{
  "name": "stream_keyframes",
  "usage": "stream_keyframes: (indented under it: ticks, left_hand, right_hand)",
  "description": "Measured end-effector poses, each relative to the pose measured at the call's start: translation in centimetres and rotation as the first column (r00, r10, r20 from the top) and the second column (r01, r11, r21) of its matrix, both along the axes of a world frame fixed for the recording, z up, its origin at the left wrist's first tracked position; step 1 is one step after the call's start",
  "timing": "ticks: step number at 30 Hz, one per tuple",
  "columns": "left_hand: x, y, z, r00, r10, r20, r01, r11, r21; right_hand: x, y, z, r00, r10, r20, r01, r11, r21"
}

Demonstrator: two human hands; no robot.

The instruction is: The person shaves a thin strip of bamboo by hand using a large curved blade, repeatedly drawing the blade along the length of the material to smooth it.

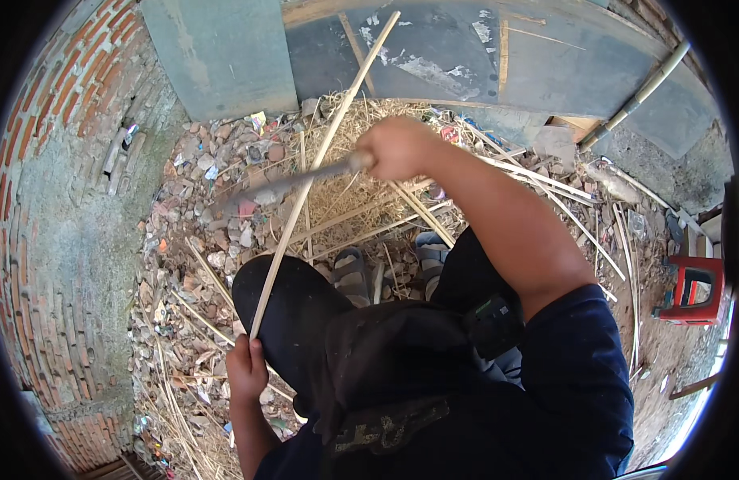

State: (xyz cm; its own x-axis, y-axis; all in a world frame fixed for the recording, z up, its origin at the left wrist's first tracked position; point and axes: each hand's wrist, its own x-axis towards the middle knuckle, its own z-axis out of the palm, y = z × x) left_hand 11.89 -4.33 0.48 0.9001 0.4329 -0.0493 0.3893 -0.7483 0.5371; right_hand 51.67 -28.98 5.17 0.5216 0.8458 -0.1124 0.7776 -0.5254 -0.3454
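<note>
My left hand (pixel 247 370), beside my left knee, is closed round the lower end of a long pale bamboo strip (pixel 280 250). From there the strip slants up across my thigh and away toward the far wall. My right hand (pixel 397 149) grips the short handle of a machete (pixel 277 187). Its dark blade points left and crosses the strip about midway, lying against or just over it; I cannot tell which. The blade's tip is blurred. Thin pale shavings (pixel 357 188) lie in a heap under the strip, in front of my sandalled feet.
A worn brick wall (pixel 73 208) rises on the left. Dark panels (pixel 433 56) and a grey board (pixel 217 60) stand at the far side. More bamboo strips (pixel 549 180) lie on the rubble-strewn ground (pixel 217 172). A red plastic stool (pixel 696 292) is at the right.
</note>
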Motion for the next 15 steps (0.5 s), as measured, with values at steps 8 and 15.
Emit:
stream_keyframes:
  ticks: [8,15]
  left_hand:
    - [0.0,0.9,1.4,0.999,-0.011,-0.048,0.004,0.989,-0.146]
    - [0.2,-0.2,0.7,0.997,-0.026,-0.066,0.025,0.999,-0.020]
  right_hand:
    - [0.8,0.6,-1.4,0.960,-0.267,-0.087,0.269,0.963,0.013]
    - [3.2,-1.2,-2.4,0.937,-0.298,-0.185,0.305,0.952,0.012]
